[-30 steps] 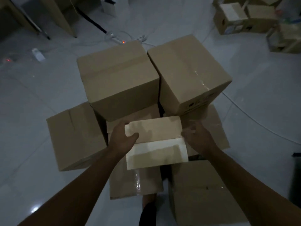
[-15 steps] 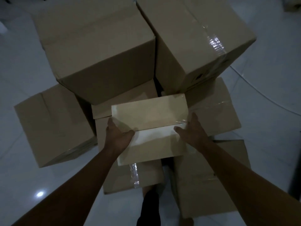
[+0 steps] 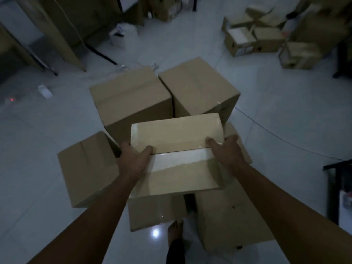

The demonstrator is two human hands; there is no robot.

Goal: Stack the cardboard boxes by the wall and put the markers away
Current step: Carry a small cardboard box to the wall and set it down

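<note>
Dim room, glossy pale tile floor (image 3: pixel 285 130) with a cable crossing at 3 o'clock. At centre, left hand (image 3: pixel 133 159) and right hand (image 3: pixel 227 151) grip a small taped cardboard box (image 3: pixel 177 147), thumbs on top, above clustered boxes (image 3: pixel 133 100).

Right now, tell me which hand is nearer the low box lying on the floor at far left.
Left. The left hand grips the held box's left end, just beside the low box; the right hand grips the opposite end.
</note>
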